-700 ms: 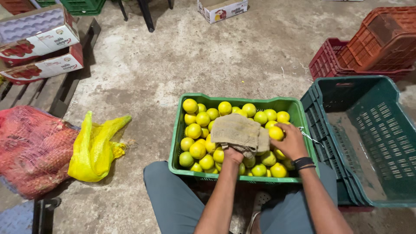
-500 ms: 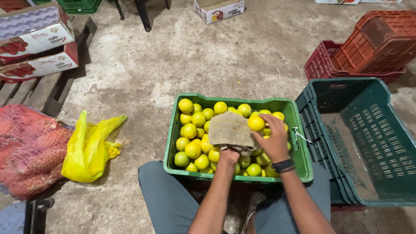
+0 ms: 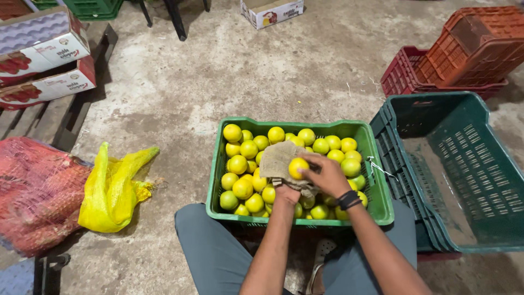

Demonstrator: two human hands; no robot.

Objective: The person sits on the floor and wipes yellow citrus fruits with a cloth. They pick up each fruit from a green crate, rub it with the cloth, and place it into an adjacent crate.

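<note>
The right hand [image 3: 329, 176] is closing its grip around a round yellow-green lime [image 3: 298, 167], which has no clear long axis, pressing it onto the burlap cloth [image 3: 279, 158]. The left hand [image 3: 288, 193] is gripping that cloth from beneath, above the green crate [image 3: 376, 164] of limes sitting on the stained concrete floor [image 3: 256, 76].

A stained concrete floor [image 3: 262, 82] is seen. A green crate [image 3: 376, 180] is set on it near centre, with a dark green crate [image 3: 464, 158] just right. Red crates [image 3: 469, 54] are stacked far right. A yellow mesh bag [image 3: 112, 188] and a red mesh sack [image 3: 38, 191] are laid left, a cardboard box [image 3: 271, 12] far.
</note>
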